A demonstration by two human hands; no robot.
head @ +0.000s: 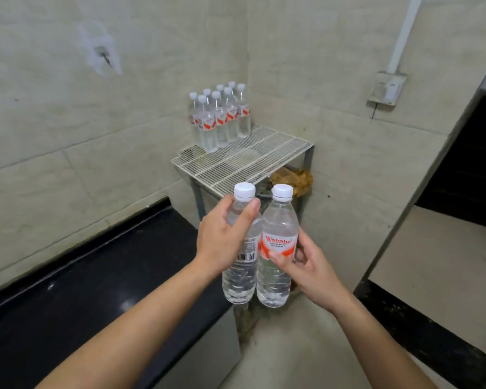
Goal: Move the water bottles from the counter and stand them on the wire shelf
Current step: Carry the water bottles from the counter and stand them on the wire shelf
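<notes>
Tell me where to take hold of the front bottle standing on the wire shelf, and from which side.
Grip the front bottle round its clear body below the label, coming from the front across the bare part of the wire shelf. It stands upright, and other bottles crowd it behind and at its right.

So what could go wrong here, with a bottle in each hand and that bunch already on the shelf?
The right hand only pinches the right bottle at its label; it might slip. Setting it, or the left bottle in the left hand, beside the packed bottles on the wire shelf could topple them. Wire bars may leave bases wobbling.
</notes>
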